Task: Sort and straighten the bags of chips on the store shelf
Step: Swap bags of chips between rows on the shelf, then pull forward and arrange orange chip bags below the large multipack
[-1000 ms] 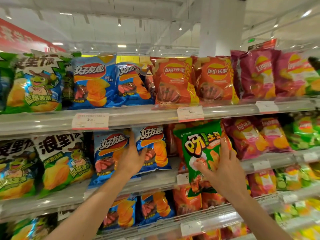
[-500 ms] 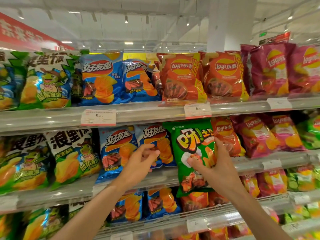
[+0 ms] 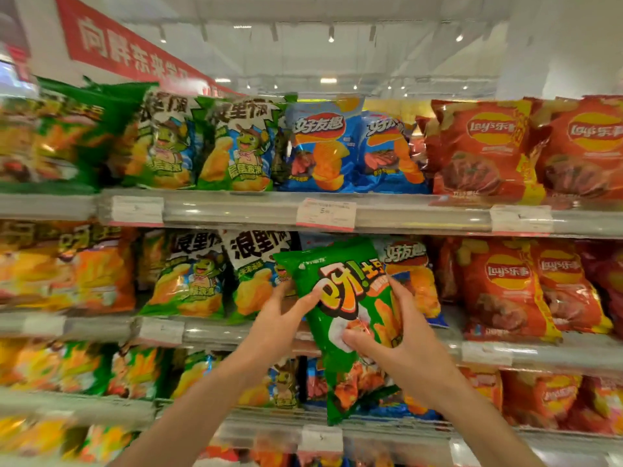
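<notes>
single head cam, close to the shelf [image 3: 404, 215], facing it straight on, tilted slightly up toward ceiling.

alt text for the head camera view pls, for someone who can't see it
Two bare hands hold a green chip bag out in front of a store shelf: the right hand grips its front, the left hand touches its left edge. Behind it, rows of green, blue and red chip bags fill the shelves, blurred toward the left.

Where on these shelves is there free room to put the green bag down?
Hardly any. The middle shelf shows only a dim gap left of the white-topped frog bags. Elsewhere bags stand edge to edge. Both hands, left hand and right hand, hold the green bag.
</notes>
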A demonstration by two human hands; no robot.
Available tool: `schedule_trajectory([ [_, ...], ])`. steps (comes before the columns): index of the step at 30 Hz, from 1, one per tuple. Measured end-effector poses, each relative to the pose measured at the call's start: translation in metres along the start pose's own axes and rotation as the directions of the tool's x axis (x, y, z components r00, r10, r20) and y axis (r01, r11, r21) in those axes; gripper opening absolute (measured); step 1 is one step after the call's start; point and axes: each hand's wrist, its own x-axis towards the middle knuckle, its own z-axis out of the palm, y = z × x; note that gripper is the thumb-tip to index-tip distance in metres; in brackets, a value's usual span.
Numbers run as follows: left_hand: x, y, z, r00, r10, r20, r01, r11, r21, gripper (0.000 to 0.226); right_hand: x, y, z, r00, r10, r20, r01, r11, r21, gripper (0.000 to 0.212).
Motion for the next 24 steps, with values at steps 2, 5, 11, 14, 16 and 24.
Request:
schedule_trajectory([
  [2, -0.014, 0.002, -0.040, 0.999, -0.001, -0.041, 0.000, 1.000, -0.024, 0.044, 0.004, -0.013, 0.036, 0.999, -0.024, 0.039, 0.024, 1.000, 0.000, 0.098],
  [5, -0.038, 0.002, -0.110, 0.990, 0.002, -0.144, -0.006, 1.000, -0.027, 0.060, 0.009, -0.038, 0.100, 0.992, -0.043, 0.117, 0.044, 0.999, -0.004, 0.100],
  [11, -0.100, 0.004, -0.261, 0.956, -0.001, -0.293, -0.009, 0.999, -0.033, 0.051, 0.014, -0.093, 0.247, 0.953, -0.090, 0.290, 0.083, 0.996, 0.037, 0.106],
  [14, -0.133, 0.002, -0.333, 0.917, -0.001, -0.399, -0.008, 1.000, -0.021, 0.056, 0.012, -0.121, 0.320, 0.916, -0.112, 0.386, 0.090, 0.993, 0.074, 0.108],
  [16, -0.153, 0.001, -0.377, 0.889, -0.010, -0.457, 0.000, 1.000, -0.020, 0.057, 0.012, -0.139, 0.366, 0.890, -0.126, 0.438, 0.097, 0.991, 0.087, 0.107],
  [24, -0.209, -0.005, -0.532, 0.768, 0.034, -0.639, -0.041, 0.999, 0.004, 0.049, 0.026, -0.202, 0.531, 0.779, -0.196, 0.596, 0.109, 0.978, 0.179, 0.108],
])
